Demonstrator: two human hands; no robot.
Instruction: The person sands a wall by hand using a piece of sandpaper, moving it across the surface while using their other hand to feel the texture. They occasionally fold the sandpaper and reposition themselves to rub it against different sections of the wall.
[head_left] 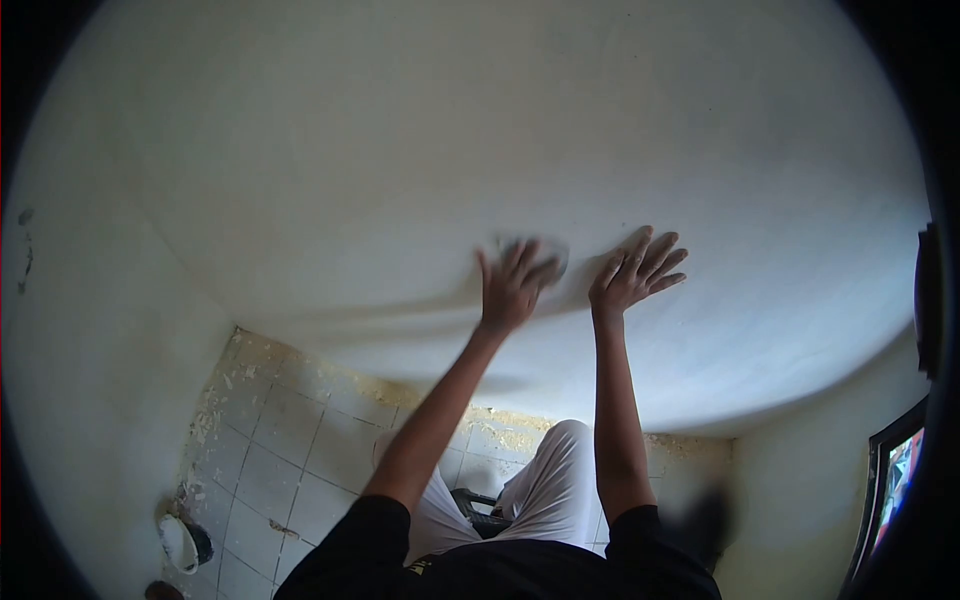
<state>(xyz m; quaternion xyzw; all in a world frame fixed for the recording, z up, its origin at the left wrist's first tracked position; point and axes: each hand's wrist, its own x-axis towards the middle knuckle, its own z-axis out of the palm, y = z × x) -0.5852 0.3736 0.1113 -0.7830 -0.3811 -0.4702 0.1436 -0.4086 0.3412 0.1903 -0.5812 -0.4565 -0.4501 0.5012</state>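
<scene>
Against the pale wall [480, 140] in front of me, my left hand [514, 292] is pressed with its fingers spread and somewhat blurred. Under those fingers a grey sheet that looks like sandpaper [561, 258] shows at the edges, held between the hand and the wall. Just to the right, my right hand [632, 280] lies on the same wall surface, fingers fanned out, with nothing in it. Both arms are stretched forward, and their shadows fall on the wall.
Below, white floor tiles [270, 480] carry flakes and yellowish dust along the wall's foot. A black plastic seat [482, 512] shows between my legs. At lower left stands a small bucket [182, 545]. A dark-framed colourful panel [897, 480] is on the right.
</scene>
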